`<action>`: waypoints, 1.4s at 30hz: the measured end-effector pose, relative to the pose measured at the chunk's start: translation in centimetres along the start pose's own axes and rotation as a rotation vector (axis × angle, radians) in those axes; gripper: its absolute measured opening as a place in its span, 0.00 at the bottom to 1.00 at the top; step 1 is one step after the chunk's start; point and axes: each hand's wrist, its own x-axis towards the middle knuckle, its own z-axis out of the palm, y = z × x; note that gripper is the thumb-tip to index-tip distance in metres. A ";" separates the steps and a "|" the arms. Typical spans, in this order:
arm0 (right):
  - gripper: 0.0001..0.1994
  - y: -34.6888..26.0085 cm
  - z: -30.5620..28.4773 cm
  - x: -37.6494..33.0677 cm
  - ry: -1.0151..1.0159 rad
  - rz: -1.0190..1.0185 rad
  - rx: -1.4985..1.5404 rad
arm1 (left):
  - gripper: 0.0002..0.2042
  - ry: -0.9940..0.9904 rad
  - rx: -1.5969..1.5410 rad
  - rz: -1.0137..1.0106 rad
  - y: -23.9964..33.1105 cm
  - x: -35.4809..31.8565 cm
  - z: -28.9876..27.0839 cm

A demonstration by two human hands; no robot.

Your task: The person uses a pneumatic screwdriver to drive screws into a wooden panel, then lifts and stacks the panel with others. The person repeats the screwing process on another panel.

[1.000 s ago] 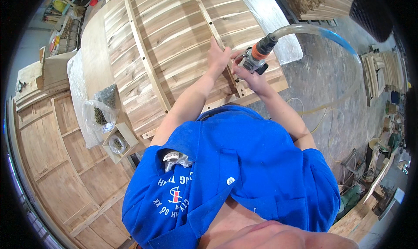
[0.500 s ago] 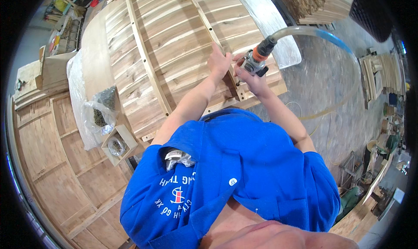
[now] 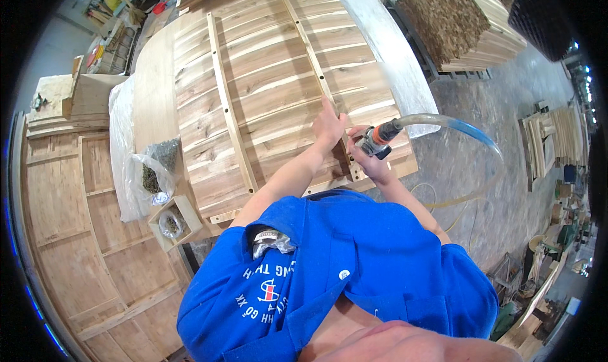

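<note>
- At the left, a clear plastic bag of small dark pieces (image 3: 152,180) lies by an open pale wooden box (image 3: 188,221) with another small bag inside; supplies evidently remain, though the pieces are too small to identify.
- Right of these, a narrow pale wooden strip with dark round spots (image 3: 229,118) lies lengthwise on a large panel of brown-streaked pale wooden boards (image 3: 272,77). It appears set in place, and neither hand touches it; whether its spots are open holes or filled ones, I cannot tell.
- Farther right, a second spotted pale wooden strip (image 3: 306,44) runs along the same panel, its near end between the hands. This strip seems the one being worked; its near part looks unfinished, but how many spots are done cannot be told.
- The left hand (image 3: 329,128) reaches forward from the lower left, partly closed, fingers at this second strip and thumb toward the right hand. Anything small in its grasp is hidden.
- The right hand (image 3: 372,164), forearm angled up and inward, is wrapped around a grey-and-black hand tool with an orange collar (image 3: 379,140), whose clear hose (image 3: 437,119) arches rightward. The tool's tip is hidden.
</note>
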 end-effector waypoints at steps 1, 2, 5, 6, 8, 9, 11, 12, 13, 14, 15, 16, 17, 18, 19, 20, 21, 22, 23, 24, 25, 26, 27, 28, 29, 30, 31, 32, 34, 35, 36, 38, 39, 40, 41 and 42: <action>0.15 0.1 0.0 -0.2 -0.004 -0.001 0.028 | 0.37 0.001 0.000 0.006 0.0 -0.1 0.0; 0.15 -0.4 -0.1 -0.1 0.000 0.041 0.087 | 0.37 0.006 -0.001 0.014 0.2 0.0 -0.1; 0.15 -1.2 0.1 -0.4 0.040 0.096 0.124 | 0.37 -0.027 0.020 0.019 0.3 -0.3 -0.3; 0.14 -0.5 -0.1 -0.6 0.006 0.055 0.162 | 0.37 -0.017 0.014 0.029 0.3 -0.4 -0.3; 0.13 -0.3 0.2 -1.0 0.019 0.018 0.047 | 0.37 0.013 -0.002 0.049 0.2 -0.4 -0.1; 0.12 -0.4 0.4 -1.0 0.019 -0.002 -0.004 | 0.37 -0.003 -0.003 0.032 0.4 -0.3 -0.3; 0.12 -0.5 0.5 -1.1 0.025 -0.018 -0.007 | 0.38 -0.037 -0.008 -0.002 0.4 -0.3 -0.3; 0.13 -1.0 0.4 -1.1 0.006 0.013 -0.036 | 0.35 0.013 -0.091 0.069 0.0 -0.5 0.0; 0.13 -1.4 0.2 -0.9 -0.015 0.039 -0.063 | 0.33 0.067 -0.170 0.143 -0.8 -0.5 0.3; 0.16 -2.0 0.2 -0.9 -0.019 0.129 -0.019 | 0.31 0.124 -0.251 0.213 -1.6 -0.3 0.4; 0.16 -2.5 0.4 -0.8 -0.038 0.124 -0.011 | 0.23 -0.068 -0.666 -0.054 -2.8 0.5 0.4; 0.17 -2.9 0.4 -0.7 -0.053 0.119 0.000 | 0.15 -0.279 -1.067 -0.319 -4.0 1.1 -0.1; 0.18 -3.1 0.2 -0.6 -0.048 0.122 0.014 | 0.11 -0.329 -1.399 -0.494 -4.9 0.9 -0.7; 0.19 -3.4 0.0 -0.6 -0.053 0.144 0.022 | 0.08 -0.370 -1.730 -0.682 -6.3 0.2 -1.4; 0.18 -3.4 0.1 -0.6 -0.043 0.132 0.033 | 0.08 -0.390 -1.696 -0.698 -7.7 -0.4 -1.9; 0.17 -3.4 0.3 -0.6 -0.038 0.119 0.044 | 0.08 -0.404 -1.664 -0.712 -8.8 -0.9 -2.5; 0.17 -3.1 0.0 -0.9 -0.020 0.114 0.048 | 0.08 -0.418 -1.661 -0.676 -9.1 -1.8 -3.0; 0.17 -2.7 -0.1 -0.9 0.015 0.108 0.026 | 0.07 -0.430 -1.657 -0.641 -9.4 -2.8 -3.4; 0.17 -2.4 -0.2 -1.1 0.021 0.116 0.051 | 0.07 -0.437 -1.650 -0.610 -9.6 -4.0 -4.1; 0.16 -2.4 -0.1 -1.1 0.022 0.120 0.076 | 0.07 -0.454 -1.651 -0.604 -10.0 -4.9 -4.7; 0.16 -2.3 0.0 -1.1 0.024 0.125 0.101 | 0.08 -0.473 -1.650 -0.600 -10.4 -5.7 -5.4; 0.16 -2.9 0.3 -1.3 0.016 0.094 0.067 | 0.09 -0.490 -1.657 -0.593 -10.7 -6.2 -5.9; 0.17 -3.3 0.7 -1.2 -0.011 0.048 0.086 | 0.09 -0.479 -1.663 -0.560 -11.0 -6.5 -6.6; 0.17 -3.8 1.2 -0.8 -0.036 0.002 0.106 | 0.10 -0.468 -1.667 -0.527 -11.5 -6.8 -7.4; 0.17 -4.8 1.6 -0.8 -0.058 -0.037 0.119 | 0.11 -0.464 -1.675 -0.501 -11.6 -7.2 -7.8; 0.20 -6.8 2.6 -0.7 -0.128 -0.016 0.201 | 0.11 -0.452 -1.681 -0.498 -11.4 -7.6 -8.2; 0.21 -7.2 3.4 -0.4 -0.143 -0.096 0.251 | 0.11 -0.439 -1.686 -0.496 -11.2 -7.9 -8.6; 0.22 -7.5 4.0 -0.2 -0.151 -0.180 0.301 | 0.12 -0.435 -1.686 -0.492 -10.6 -8.1 -9.3; 0.25 -8.4 6.0 0.6 -0.183 -0.378 0.387 | 0.11 -0.464 -1.724 -0.479 -10.1 -8.7 -10.5; 0.24 -9.0 7.0 0.7 -0.191 -0.406 0.419 | 0.10 -0.476 -1.742 -0.471 -9.9 -9.1 -11.2; 0.24 -9.4 7.8 0.8 -0.194 -0.435 0.452 | 0.07 -0.509 -1.694 -0.394 -9.7 -9.4 -12.2; 0.25 -10.0 9.5 0.8 -0.197 -0.472 0.500 | 0.06 -0.485 -1.763 -0.358 -9.8 -10.5 -13.7; 0.24 -10.2 10.4 0.9 -0.203 -0.495 0.495 | 0.06 -0.473 -1.797 -0.339 -9.9 -10.9 -14.4; 0.23 -10.3 11.4 0.9 -0.208 -0.517 0.489 | 0.04 -0.454 -1.784 -0.320 -10.0 -11.2 -15.1; 0.22 -10.6 12.3 0.9 -0.218 -0.537 0.483 | 0.04 -0.440 -1.804 -0.310 -10.5 -11.5 -15.8; 0.22 -10.9 13.2 0.9 -0.238 -0.540 0.490 | 0.04 -0.425 -1.824 -0.300 -11.0 -11.8 -16.6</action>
